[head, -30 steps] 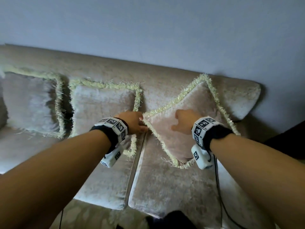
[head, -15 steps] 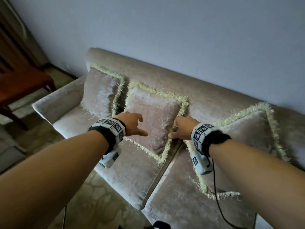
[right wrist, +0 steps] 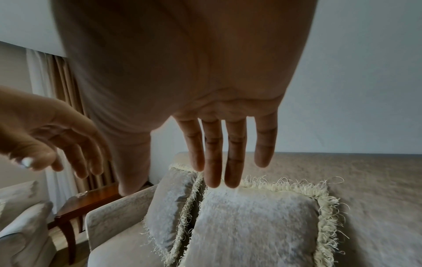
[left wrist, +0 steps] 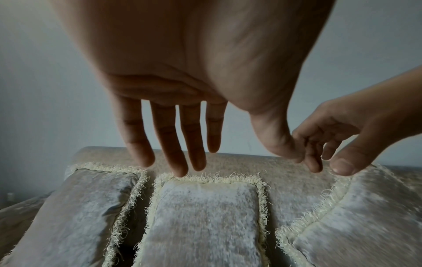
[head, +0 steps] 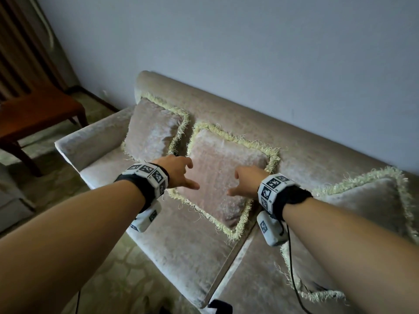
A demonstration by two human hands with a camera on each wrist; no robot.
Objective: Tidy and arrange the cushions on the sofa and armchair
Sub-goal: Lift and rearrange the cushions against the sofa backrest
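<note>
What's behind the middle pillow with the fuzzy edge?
The middle cushion leans against the sofa's backrest, and the grey wall is above that. The part of the backrest directly behind the cushion is covered, so anything tucked there can't be seen.

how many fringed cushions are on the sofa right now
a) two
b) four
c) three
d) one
c: the head view shows a left cushion by the armrest, a middle cushion under the open hands, and a right cushion further along the sofa.
</note>
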